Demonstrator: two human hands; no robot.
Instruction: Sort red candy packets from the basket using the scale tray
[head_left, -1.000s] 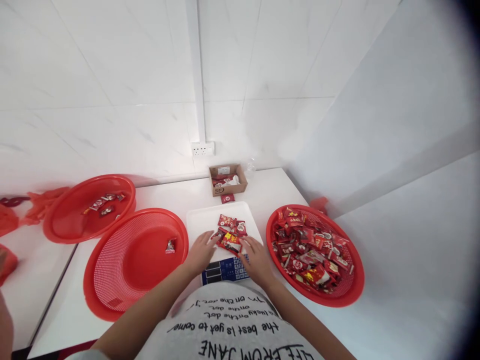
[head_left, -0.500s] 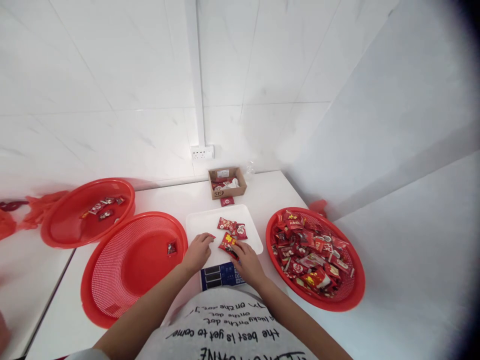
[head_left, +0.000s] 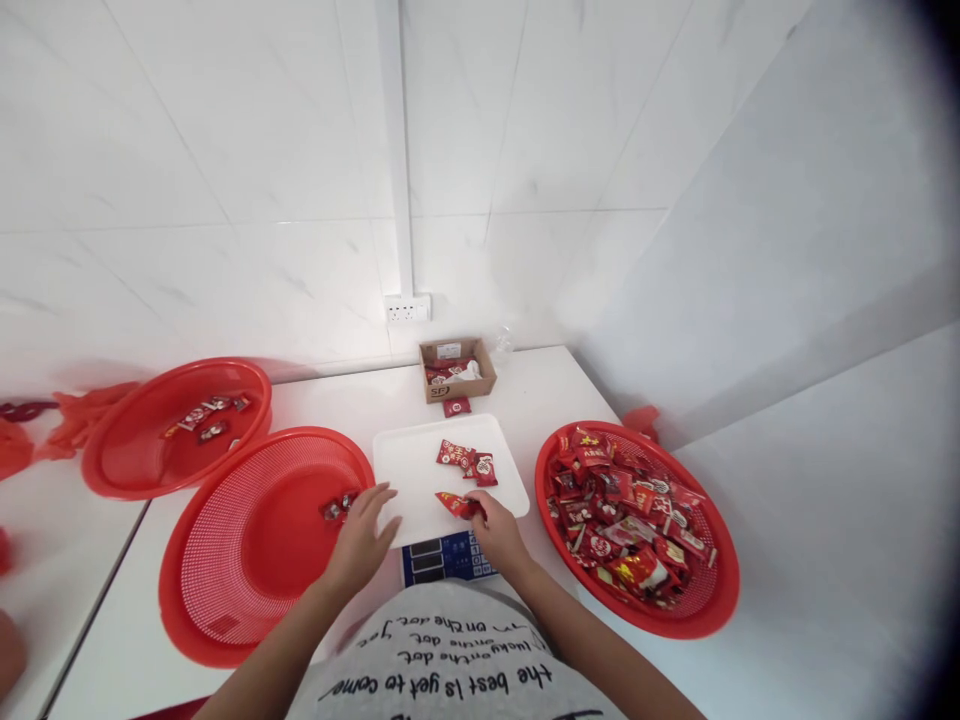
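Note:
My left hand [head_left: 363,535] is open, fingers apart, over the gap between the near red basket [head_left: 176,590] and the white scale tray [head_left: 401,460]. Beside it, small red wrapped packets [head_left: 331,511] lie inside that basket against its right side. My right hand [head_left: 496,532] pinches a red and yellow snack packet [head_left: 452,503] above the front of the tray. Farther back on the tray, a red snack packet [head_left: 454,453] and a darker red packet [head_left: 484,469] lie touching. The blue keypad panel [head_left: 439,560] of the scale shows partly below my right hand.
A red basket [head_left: 724,590] heaped with packets stands at right. Another red basket [head_left: 94,470] with several packets sits back left. Behind the tray are a cardboard box [head_left: 442,392] of packets and one loose red packet [head_left: 456,407]. Part of another person [head_left: 10,655] shows at far left.
My left hand has moved left from the tray to the basket's edge and opened; another packet now lies in that basket. My right hand has turned its packet and shifted slightly right.

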